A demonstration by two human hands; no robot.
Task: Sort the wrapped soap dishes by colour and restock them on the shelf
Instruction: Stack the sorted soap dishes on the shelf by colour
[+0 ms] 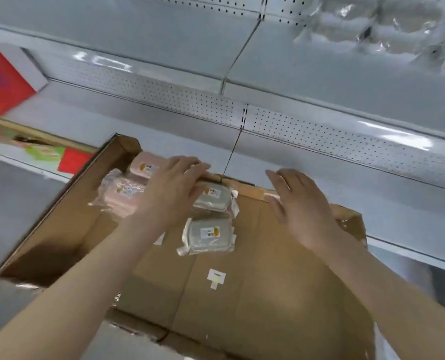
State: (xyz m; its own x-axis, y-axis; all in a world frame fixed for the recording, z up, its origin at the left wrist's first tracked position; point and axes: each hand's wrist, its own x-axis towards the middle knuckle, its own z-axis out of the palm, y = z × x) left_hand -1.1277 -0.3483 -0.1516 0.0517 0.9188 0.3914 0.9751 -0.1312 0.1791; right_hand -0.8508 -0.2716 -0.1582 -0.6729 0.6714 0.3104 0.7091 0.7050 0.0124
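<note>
Hovering near carton [244,310] far edge: left hand [173,188], right hand [300,206], fingers [275,178] released.

Both arms stretched forward, forearms bare. The left hand [172,188] is palm down, fingers [190,165] together, tips slightly bent (can't tell what they touch underneath). The right hand [302,203] is palm down and flat, fingers straight, holding nothing.

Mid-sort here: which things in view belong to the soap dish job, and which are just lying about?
Job: two pink wrapped soap dishes, two grey wrapped soap dishes, cardboard box holding them, white shelf, left hand, right hand.
Lying about: red box, green packet, red packet.
</note>
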